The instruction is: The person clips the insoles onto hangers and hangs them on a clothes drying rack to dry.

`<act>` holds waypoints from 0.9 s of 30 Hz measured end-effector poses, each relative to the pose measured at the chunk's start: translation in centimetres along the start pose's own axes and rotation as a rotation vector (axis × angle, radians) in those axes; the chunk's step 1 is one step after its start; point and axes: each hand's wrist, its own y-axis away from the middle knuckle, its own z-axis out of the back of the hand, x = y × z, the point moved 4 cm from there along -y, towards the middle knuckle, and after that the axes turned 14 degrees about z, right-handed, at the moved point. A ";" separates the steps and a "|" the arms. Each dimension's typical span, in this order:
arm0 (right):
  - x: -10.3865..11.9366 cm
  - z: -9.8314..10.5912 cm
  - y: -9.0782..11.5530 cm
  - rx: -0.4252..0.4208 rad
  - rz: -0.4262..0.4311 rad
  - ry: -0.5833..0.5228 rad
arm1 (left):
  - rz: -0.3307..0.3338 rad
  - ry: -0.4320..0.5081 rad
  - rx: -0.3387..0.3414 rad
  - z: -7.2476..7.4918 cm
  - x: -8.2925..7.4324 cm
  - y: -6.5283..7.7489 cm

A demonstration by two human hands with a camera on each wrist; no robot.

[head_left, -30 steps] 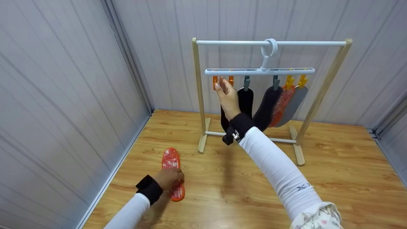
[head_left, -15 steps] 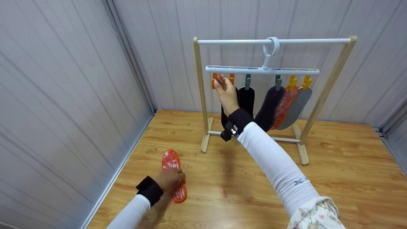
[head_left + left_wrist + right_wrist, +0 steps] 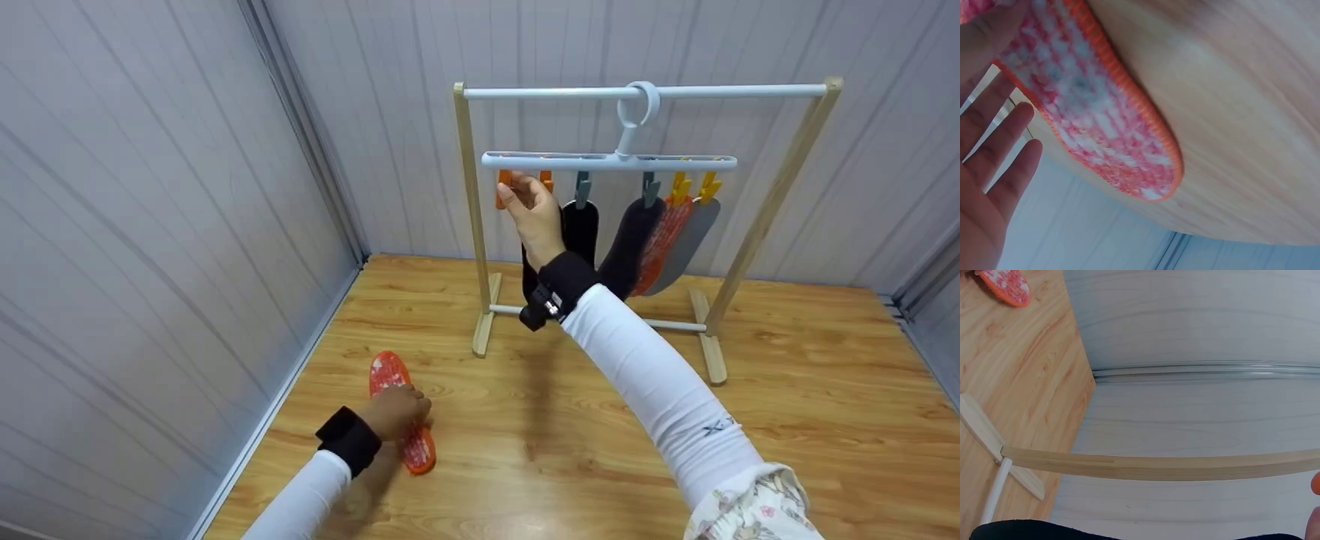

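Observation:
An orange-edged insole with a red and white fleecy top [image 3: 389,370] is pinched at its middle by my left hand [image 3: 395,412], close over the wooden floor. In the left wrist view the thumb lies across the insole [image 3: 1095,112], while several fingers [image 3: 1016,169] stretch out beside its edge. My right hand [image 3: 536,217] is up at the left end of the white hanger [image 3: 555,161], thumb and fingers gripping the outermost orange clip [image 3: 504,191]. Only a fingertip and a bit of orange show in the right wrist view. A second orange clip [image 3: 547,180] hangs beside the fingers.
The hanger hooks over a rack's white rail [image 3: 540,94] between wooden posts [image 3: 472,202]. Grey clips hold black insoles [image 3: 581,232] [image 3: 634,244]; yellow clips hold a red insole [image 3: 666,240] and a grey insole [image 3: 690,247]. Panel walls [image 3: 150,225] enclose the floor.
My left hand has turned the insole, its far end swinging left. The right thumb and fingers have drawn in around the outermost orange clip.

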 end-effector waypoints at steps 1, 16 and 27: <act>0.0 0.0 0.1 -0.001 -0.001 -0.004 | -0.006 -0.001 -0.001 0.1 0.0 -0.1; -0.9 1.7 0.8 -0.005 -0.044 0.038 | -0.072 0.180 -0.012 3.8 1.1 -1.2; -0.5 2.1 0.7 0.027 -0.018 0.059 | 0.141 0.788 -0.020 6.4 0.7 -5.3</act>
